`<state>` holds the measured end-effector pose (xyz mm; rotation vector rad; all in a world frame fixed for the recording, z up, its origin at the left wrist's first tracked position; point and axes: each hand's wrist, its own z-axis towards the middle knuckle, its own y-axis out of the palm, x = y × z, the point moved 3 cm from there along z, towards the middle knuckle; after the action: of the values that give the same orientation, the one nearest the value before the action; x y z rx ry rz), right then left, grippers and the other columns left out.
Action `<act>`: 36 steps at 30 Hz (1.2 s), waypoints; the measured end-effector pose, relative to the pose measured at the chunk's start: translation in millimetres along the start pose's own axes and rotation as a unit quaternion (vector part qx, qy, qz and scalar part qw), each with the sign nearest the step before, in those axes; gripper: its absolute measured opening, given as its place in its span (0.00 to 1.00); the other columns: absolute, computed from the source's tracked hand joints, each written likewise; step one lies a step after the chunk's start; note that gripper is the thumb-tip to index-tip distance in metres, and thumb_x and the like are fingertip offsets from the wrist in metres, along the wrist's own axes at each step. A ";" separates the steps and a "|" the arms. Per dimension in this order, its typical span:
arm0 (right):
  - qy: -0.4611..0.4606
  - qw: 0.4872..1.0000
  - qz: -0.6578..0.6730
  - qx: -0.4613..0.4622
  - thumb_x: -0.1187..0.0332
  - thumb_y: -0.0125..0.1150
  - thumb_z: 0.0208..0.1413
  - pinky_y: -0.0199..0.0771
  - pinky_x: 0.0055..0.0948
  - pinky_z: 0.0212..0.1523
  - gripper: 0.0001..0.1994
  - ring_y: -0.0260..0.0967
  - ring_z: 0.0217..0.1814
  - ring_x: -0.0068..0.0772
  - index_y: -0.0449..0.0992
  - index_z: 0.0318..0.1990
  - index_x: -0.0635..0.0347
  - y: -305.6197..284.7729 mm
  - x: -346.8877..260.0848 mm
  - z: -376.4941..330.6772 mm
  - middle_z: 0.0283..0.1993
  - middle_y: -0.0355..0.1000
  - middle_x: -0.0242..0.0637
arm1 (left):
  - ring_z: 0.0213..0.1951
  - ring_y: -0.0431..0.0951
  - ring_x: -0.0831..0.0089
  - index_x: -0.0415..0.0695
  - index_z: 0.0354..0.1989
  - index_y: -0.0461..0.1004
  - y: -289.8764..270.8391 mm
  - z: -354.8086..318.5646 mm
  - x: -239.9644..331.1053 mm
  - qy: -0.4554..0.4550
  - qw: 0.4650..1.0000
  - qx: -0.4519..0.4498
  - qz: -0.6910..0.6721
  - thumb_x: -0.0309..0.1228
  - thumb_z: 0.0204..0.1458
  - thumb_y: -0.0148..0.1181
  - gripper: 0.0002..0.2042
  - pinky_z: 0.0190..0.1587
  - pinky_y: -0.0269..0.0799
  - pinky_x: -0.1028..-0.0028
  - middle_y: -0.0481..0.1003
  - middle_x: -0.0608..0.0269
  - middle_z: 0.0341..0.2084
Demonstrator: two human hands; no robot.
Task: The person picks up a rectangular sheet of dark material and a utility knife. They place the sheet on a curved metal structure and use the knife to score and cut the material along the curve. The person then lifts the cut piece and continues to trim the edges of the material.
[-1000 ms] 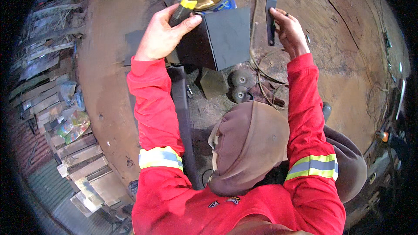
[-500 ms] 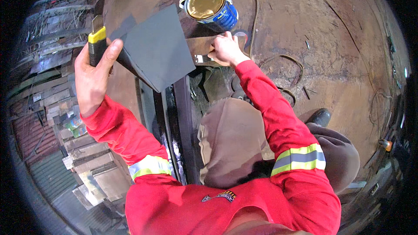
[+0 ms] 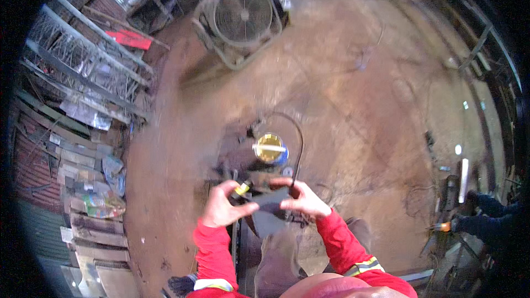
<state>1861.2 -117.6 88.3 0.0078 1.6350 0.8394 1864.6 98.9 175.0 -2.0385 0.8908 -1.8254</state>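
A dark grey sheet (image 3: 268, 215), sandpaper by its look, is between my two hands above my knees. My left hand (image 3: 222, 207) has its thumb at the sheet's left side and also holds a utility knife (image 3: 242, 189) with a black and yellow handle; the blade does not show clearly. On the sheet's right side, my right hand (image 3: 305, 201) is closed, thumb on top and fingers around the far edge. Just beyond my hands stands a blue paint tin (image 3: 281, 157) with a gold lid and a white handle.
A large floor fan (image 3: 243, 17) stands at the far side. Metal racking (image 3: 88, 69) and stacked flat pieces (image 3: 99, 237) line the left. A hose (image 3: 298, 132) curves past the tin. At right, another person's dark sleeve (image 3: 486, 223) reaches toward an orange-handled tool (image 3: 440, 226).
My right hand has come from the board below the tin to the sheet's right side. The sheet has tilted and come closer to my body. The view has swung up, showing the fan.
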 end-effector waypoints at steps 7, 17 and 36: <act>-0.099 0.923 -0.361 -0.091 0.58 0.73 0.45 0.51 0.46 0.68 0.18 0.49 0.72 0.47 0.79 0.37 0.61 124.1 -247.9 -39.7 0.65 0.62 0.42 | 0.30 0.66 0.83 0.46 0.30 0.70 -64.1 -60.7 168.7 0.045 0.951 -0.159 -0.263 0.33 0.39 0.72 0.15 0.34 0.62 0.79 0.67 0.76 0.25; 0.075 0.941 -0.320 -0.087 0.65 0.71 0.49 0.68 0.26 0.42 0.15 0.65 0.41 0.18 0.75 0.41 0.62 282.8 -330.3 -41.3 0.39 0.70 0.27 | 0.36 0.70 0.77 0.43 0.40 0.72 -168.8 -125.4 249.4 0.258 0.929 -0.013 -0.266 0.30 0.50 0.60 0.10 0.43 0.68 0.73 0.71 0.69 0.33; -0.164 0.926 -0.338 -0.017 0.78 0.61 0.52 0.70 0.24 0.46 0.07 0.68 0.45 0.24 0.75 0.39 0.69 285.3 -297.5 -113.3 0.46 0.71 0.36 | 0.27 0.77 0.53 0.54 0.61 0.67 -199.6 -277.8 294.2 0.250 0.948 0.046 0.190 0.28 0.56 0.56 0.22 0.30 0.72 0.60 0.76 0.50 0.29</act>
<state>1717.9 -97.7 490.5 -0.4005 1.1799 0.3059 1656.0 134.4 573.5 -1.2422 1.1975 -2.1281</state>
